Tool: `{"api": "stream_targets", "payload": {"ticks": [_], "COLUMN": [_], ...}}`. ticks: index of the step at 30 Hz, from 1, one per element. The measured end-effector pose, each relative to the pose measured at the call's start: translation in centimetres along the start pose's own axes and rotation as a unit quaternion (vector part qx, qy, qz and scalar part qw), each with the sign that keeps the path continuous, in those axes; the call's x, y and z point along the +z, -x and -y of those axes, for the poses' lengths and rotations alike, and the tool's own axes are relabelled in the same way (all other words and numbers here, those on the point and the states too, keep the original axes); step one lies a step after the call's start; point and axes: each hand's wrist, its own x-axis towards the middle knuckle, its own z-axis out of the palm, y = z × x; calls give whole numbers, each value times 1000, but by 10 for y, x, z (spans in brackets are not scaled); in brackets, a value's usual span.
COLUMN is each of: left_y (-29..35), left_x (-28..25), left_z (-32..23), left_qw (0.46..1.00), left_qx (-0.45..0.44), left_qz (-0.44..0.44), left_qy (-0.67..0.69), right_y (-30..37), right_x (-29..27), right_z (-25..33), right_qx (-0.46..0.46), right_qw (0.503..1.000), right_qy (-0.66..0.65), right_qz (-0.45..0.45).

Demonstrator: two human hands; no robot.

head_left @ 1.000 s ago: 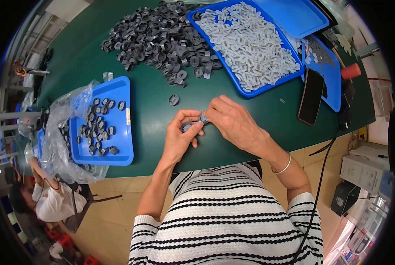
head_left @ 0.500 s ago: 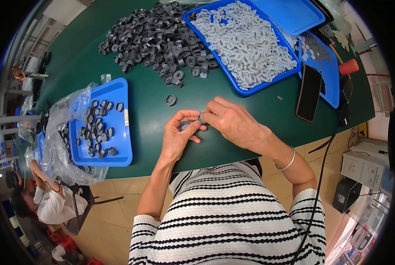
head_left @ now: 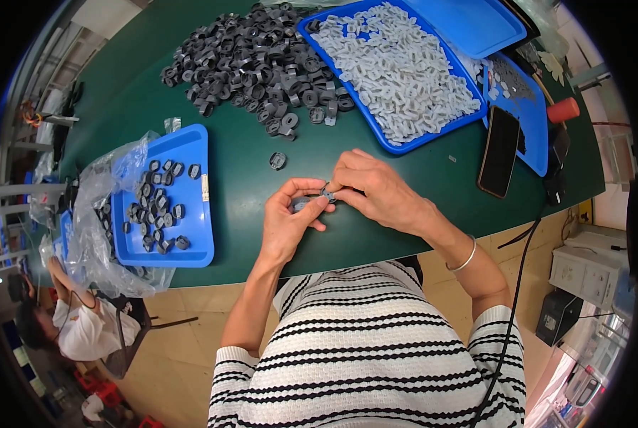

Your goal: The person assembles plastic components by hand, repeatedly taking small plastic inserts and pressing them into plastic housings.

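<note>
My left hand (head_left: 287,217) is closed, gripping a small dark grey plastic part (head_left: 328,194) between thumb and fingertips. Something greyish also shows inside its curled fingers, mostly covered. From the right, my right hand (head_left: 380,192) pinches at the same part, with thumb and fingers touching its edge; any smaller piece between them is hidden. One loose round grey part (head_left: 277,160) lies on the green table just beyond my hands. Farther off is a large heap of similar dark grey parts (head_left: 251,68).
A blue tray (head_left: 198,246) with several grey parts stands at left beside crumpled clear plastic (head_left: 94,235). Beyond my right hand, another blue tray (head_left: 397,149) holds small white pieces. A phone (head_left: 499,151), a red cylinder (head_left: 563,109) and a black cable (head_left: 519,278) are at right. Another person (head_left: 90,328) sits far left.
My right hand's fingers have shifted on the part: the thumb now stretches lower along it and the knuckles are raised. My left hand stays almost where it was.
</note>
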Motion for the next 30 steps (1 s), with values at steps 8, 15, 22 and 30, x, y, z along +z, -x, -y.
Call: {"api": "stream_targets", "payload": {"ticks": [8,15,22,30], "left_y": [-4,-1,1,5], "left_x": [7,10,12,16], "left_z": [8,5,2,0], "left_qw": [997,991,990,981], "left_qx": [63,101,102,118], "left_qz": [-39,-51,-47,-60], "left_qy": [-30,-66,-88,-142], "right_y": [6,8,14,15], "right_x": [18,23,38,48], "right_z": [2,1,-1,3], "right_qx": [218,284,261,283], "right_qw": [947,887,888,867], "right_qy": [-230,-359,-363,-384], "right_qz": [-49,-51,-106,-146]}}
